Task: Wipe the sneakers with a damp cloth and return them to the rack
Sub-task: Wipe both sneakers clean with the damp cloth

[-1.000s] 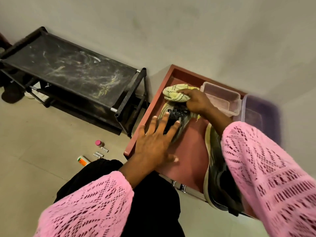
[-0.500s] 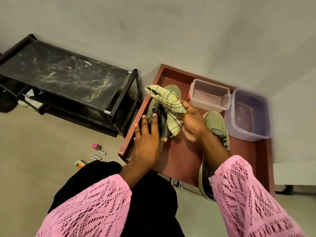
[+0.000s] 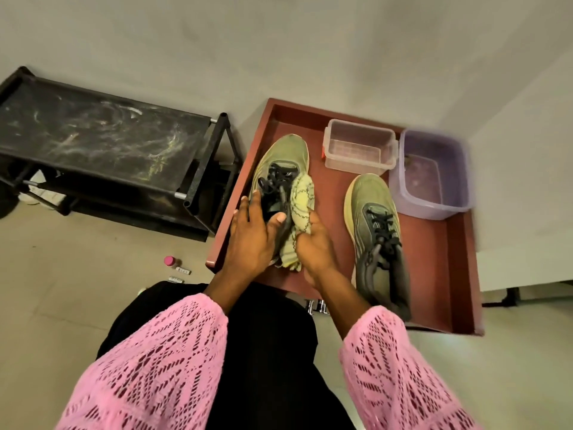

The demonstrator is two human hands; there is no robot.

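Two olive-green sneakers with black laces lie in a red-brown tray [image 3: 440, 243]. My left hand [image 3: 252, 235] grips the heel end of the left sneaker [image 3: 283, 156], thumb over its collar. My right hand [image 3: 313, 246] holds a yellow-green cloth [image 3: 302, 200] against that sneaker's right side. The right sneaker [image 3: 373, 221] lies untouched beside my right forearm, toe pointing away. The black shoe rack [image 3: 102, 141] stands to the left against the wall, its top shelf dusty and bare.
A clear plastic box [image 3: 359, 147] and a purple tub [image 3: 434, 175] stand at the tray's far end. A pink-capped bottle [image 3: 169, 261] and small items lie on the floor by my knee. Shoes sit on the rack's lower shelf [image 3: 34, 187].
My right hand has drawn the cloth from the sneaker's toe back along its side toward the heel. My left hand slid back to the heel. The view shifted right and down.
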